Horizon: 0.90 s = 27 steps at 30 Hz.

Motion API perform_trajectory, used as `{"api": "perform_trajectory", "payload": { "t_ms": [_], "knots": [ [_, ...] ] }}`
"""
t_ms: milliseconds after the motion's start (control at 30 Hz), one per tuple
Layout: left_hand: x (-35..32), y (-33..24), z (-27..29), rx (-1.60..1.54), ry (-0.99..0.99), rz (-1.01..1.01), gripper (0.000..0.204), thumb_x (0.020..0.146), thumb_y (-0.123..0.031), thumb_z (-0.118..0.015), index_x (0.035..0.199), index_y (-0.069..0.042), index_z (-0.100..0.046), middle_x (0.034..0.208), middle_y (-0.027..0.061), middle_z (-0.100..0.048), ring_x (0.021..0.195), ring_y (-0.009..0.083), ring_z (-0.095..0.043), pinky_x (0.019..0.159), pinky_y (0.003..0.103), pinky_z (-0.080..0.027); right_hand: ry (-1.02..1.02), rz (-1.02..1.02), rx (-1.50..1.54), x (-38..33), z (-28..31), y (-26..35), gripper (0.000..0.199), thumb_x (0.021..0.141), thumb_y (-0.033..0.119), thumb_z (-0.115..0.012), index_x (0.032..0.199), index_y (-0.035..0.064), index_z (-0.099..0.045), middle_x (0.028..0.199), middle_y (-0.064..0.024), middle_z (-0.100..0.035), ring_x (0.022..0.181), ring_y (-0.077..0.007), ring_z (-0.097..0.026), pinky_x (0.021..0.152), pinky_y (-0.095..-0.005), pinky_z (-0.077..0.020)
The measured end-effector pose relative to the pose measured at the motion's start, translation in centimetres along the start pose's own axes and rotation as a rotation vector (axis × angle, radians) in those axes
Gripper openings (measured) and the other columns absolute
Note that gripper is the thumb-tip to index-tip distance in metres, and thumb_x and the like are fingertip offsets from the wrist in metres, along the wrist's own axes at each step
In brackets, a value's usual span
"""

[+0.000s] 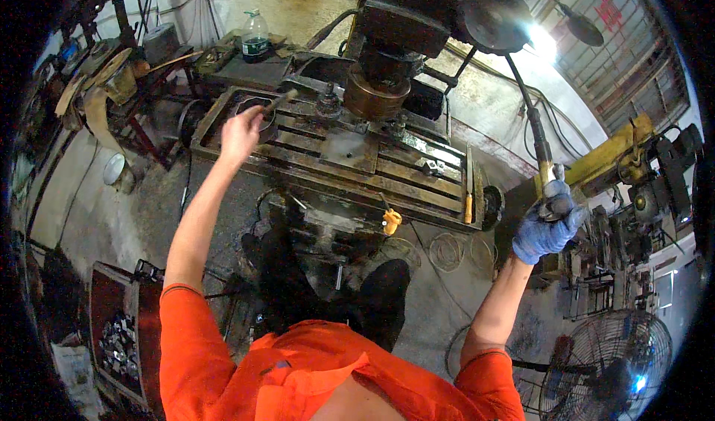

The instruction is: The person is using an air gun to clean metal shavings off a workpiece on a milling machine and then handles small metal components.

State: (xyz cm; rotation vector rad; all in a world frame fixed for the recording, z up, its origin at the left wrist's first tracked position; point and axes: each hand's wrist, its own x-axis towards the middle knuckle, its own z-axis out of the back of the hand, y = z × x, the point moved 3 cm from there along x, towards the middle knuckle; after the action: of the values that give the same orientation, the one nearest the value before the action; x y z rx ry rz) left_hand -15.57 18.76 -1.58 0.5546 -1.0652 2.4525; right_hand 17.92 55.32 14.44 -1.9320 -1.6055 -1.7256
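My bare left hand [242, 133] is closed over the left end of the slotted machine table [298, 156]. It holds a short brush-like tool [281, 102], tilted up to the right; its exact kind is hard to make out. Just beneath is a round dark container [267, 129], partly covered by the hand. On the right, my blue-gloved right hand [550, 223] is wrapped round the lower end of a long dark lever [535, 119], which slants up toward the machine head. A round steel spindle [377, 93] hangs over the table's middle, above a flat plate [348, 150].
A file with a yellow handle [468, 206] lies at the table's right end, near a small metal block [432, 168]. A yellow knob [391, 222] sticks out in front. A fan [607, 365] stands at lower right, a box of metal parts [119, 346] at lower left.
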Motion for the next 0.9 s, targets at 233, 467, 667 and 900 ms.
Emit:
{"api": "perform_trajectory", "payload": {
  "t_ms": [233, 467, 667, 900],
  "knots": [
    [0.1, 3.6, 0.9, 0.446, 0.049, -0.048, 0.027, 0.081, -0.019, -0.053, 0.108, -0.014, -0.058, 0.078, 0.0167, -0.061, 0.077, 0.0331, -0.060, 0.066, 0.043, -0.047, 0.131, 0.035, 0.095, -0.4, 0.7, -0.9, 0.042, 0.090, 0.034, -0.039, 0.060, 0.0053, -0.047, 0.066, -0.0107, -0.052, 0.066, -0.0200, -0.048, 0.096, -0.0439, -0.0301],
    [-0.6, 3.2, 0.6, 0.423, 0.149, -0.080, 0.029, 0.082, -0.028, -0.053, 0.108, -0.014, -0.058, 0.079, 0.0161, -0.062, 0.074, 0.0331, -0.061, 0.063, 0.044, -0.048, 0.111, 0.036, -0.034, -0.6, 2.1, -1.6, 0.043, 0.090, 0.034, -0.039, 0.059, 0.0050, -0.045, 0.071, -0.0112, -0.053, 0.070, -0.0199, -0.048, 0.093, -0.0418, -0.0305],
    [-2.2, 5.1, 6.8, 0.434, 0.055, -0.042, 0.036, 0.083, -0.035, -0.053, 0.110, -0.011, -0.057, 0.083, 0.0136, -0.064, 0.078, 0.0320, -0.061, 0.065, 0.042, -0.048, 0.125, -0.103, 0.167, -0.1, 1.8, -1.6, 0.038, 0.084, 0.034, -0.048, 0.061, 0.0043, -0.050, 0.081, -0.0131, -0.056, 0.079, -0.0209, -0.049, 0.084, -0.0351, -0.0354],
    [-11.6, 10.9, 23.9, 0.486, 0.171, 0.457, 0.037, 0.081, -0.036, -0.055, 0.109, -0.012, -0.059, 0.087, 0.0161, -0.063, 0.083, 0.0327, -0.060, 0.070, 0.042, -0.047, -0.125, -0.190, 0.054, 1.1, 4.0, -0.3, 0.027, 0.082, 0.024, -0.048, 0.078, -0.0005, -0.059, 0.082, -0.0112, -0.060, 0.070, -0.0170, -0.052, 0.070, -0.0325, -0.0420]
  ]
}}
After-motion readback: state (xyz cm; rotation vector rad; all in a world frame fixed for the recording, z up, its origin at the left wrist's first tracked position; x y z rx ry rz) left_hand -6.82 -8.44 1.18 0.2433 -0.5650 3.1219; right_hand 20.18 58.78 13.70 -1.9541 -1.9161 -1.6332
